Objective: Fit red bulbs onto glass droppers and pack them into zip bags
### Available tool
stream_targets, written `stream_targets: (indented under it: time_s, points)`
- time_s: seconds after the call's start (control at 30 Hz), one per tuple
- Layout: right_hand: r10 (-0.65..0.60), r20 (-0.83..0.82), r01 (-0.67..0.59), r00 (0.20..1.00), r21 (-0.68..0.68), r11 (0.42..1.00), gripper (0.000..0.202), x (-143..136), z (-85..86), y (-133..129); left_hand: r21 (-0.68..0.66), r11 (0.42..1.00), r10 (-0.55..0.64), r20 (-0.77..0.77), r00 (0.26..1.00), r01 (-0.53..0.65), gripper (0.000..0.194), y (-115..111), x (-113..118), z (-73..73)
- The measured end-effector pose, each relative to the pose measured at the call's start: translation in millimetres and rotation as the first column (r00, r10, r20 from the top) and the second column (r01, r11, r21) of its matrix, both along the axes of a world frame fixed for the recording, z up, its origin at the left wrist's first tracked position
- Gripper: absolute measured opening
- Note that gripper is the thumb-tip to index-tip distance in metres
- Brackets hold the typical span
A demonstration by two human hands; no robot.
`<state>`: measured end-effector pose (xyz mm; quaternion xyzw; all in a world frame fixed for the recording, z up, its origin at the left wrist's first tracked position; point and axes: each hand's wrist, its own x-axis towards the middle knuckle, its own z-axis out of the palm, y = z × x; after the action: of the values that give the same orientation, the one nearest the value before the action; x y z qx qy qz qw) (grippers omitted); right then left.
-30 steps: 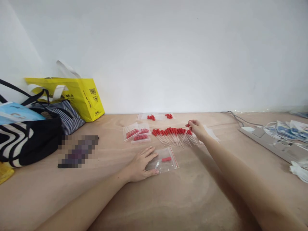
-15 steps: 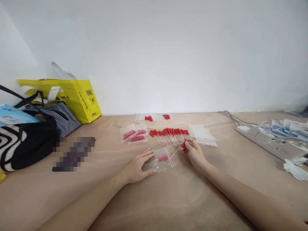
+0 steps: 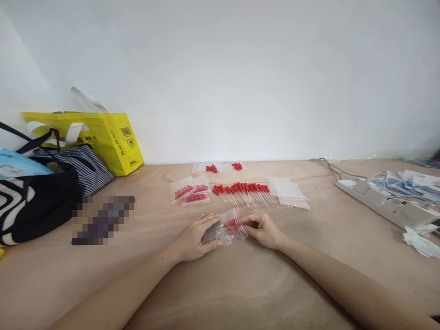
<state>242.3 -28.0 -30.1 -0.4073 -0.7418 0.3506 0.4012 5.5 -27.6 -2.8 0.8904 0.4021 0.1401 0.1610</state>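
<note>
My left hand lies on the left part of a clear zip bag, fingers stretched and thumb apart. Inside this bag are two droppers with red rubber bulbs, one a red-bulbed dropper near the top. My right hand is at the bag's red-lined mouth, thumb and fingers bent together around the end of the second dropper; the fingertips partly cover it. Just beyond, a row of loose droppers lies with red bulbs pointing away. Filled zip bags of droppers lie to their left.
Flat zip bags are stacked right of the row. Red bulbs lie on plastic by the wall. A yellow bag and dark bags stand at left, near a blurred dark object. A power strip with cables is at right.
My right hand has moved left to the bag's mouth, bringing a dropper into the bag beside the first one. My left hand stays on the bag.
</note>
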Motion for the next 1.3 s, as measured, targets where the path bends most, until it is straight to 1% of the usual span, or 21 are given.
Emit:
stream_targets:
  time_s: [0.07,0.13,0.3,0.37,0.43,0.47,0.5,0.57,0.6,0.67,0.77,0.9,1.03,1.13,1.2,1.3]
  points:
    - [0.037,0.031,-0.039,0.999,0.063,0.997,0.013,-3,3.8,3,0.001,1.000,-0.007,-0.008,1.000,0.007,0.060,1,0,-0.4]
    - [0.043,0.040,-0.046,0.998,0.065,0.997,0.013,-7,5.8,6,-0.001,1.000,-0.011,-0.017,1.000,0.011,0.061,1,0,-0.1]
    - [-0.066,0.005,0.066,0.998,-0.048,0.997,0.022,-16,0.7,18,-0.010,1.000,-0.003,-0.020,1.000,0.003,0.058,0,1,2.5]
    - [-0.079,-0.013,0.078,0.997,-0.083,0.993,0.025,-16,-1.9,20,-0.017,1.000,0.007,-0.027,1.000,-0.008,0.059,-1,2,3.5]
    - [-0.078,0.001,0.078,0.997,-0.090,0.993,0.025,-13,-2.5,23,-0.033,0.999,0.023,-0.042,0.999,-0.024,0.061,-2,2,4.5]
    - [-0.091,0.026,0.093,0.995,-0.084,0.992,0.024,-10,-1.7,25,-0.040,0.999,0.029,-0.048,0.998,-0.031,0.062,-2,2,4.8]
    - [-0.129,0.065,0.134,0.989,-0.067,0.989,0.023,-6,0.0,28,-0.045,0.998,0.030,-0.054,0.998,-0.032,0.062,-2,2,5.1]
    - [-0.273,0.186,0.276,0.944,0.008,0.961,0.020,3,5.6,38,-0.044,0.999,0.024,-0.058,0.998,-0.027,0.062,-2,2,5.4]
    - [-0.363,0.257,0.358,0.896,0.066,0.931,0.019,7,9.2,45,-0.042,0.999,0.024,-0.057,0.998,-0.026,0.062,-2,2,5.4]
    - [-0.518,0.389,0.492,0.761,0.175,0.853,0.019,15,16.4,62,-0.045,0.999,0.028,-0.053,0.998,-0.031,0.061,-2,2,5.3]
    - [-0.606,0.445,0.580,0.660,0.211,0.787,0.023,18,23.3,87,-0.057,0.998,0.029,-0.038,0.999,-0.031,0.061,-2,1,4.5]
    - [-0.649,0.476,0.657,0.593,0.181,0.732,0.027,9,23.6,111,-0.024,0.999,0.021,0.011,1.000,-0.021,0.057,-2,-3,2.4]
    - [-0.672,0.476,0.714,0.567,0.123,0.690,0.026,-1,21.1,122,0.002,1.000,0.005,0.033,0.999,-0.006,0.052,-2,-6,0.0]
    - [-0.686,0.447,0.742,0.574,0.069,0.666,0.024,-2,19.5,126,-0.004,1.000,-0.017,0.022,1.000,0.017,0.051,-3,-6,-0.1]
    - [-0.687,0.417,0.746,0.595,0.031,0.665,0.021,-1,19.4,128,-0.012,1.000,-0.018,0.012,1.000,0.018,0.050,-4,-5,1.7]
    - [-0.684,0.346,0.733,0.642,-0.015,0.680,0.017,3,23.5,127,-0.039,0.999,-0.012,-0.002,1.000,0.011,0.051,-6,-5,6.3]
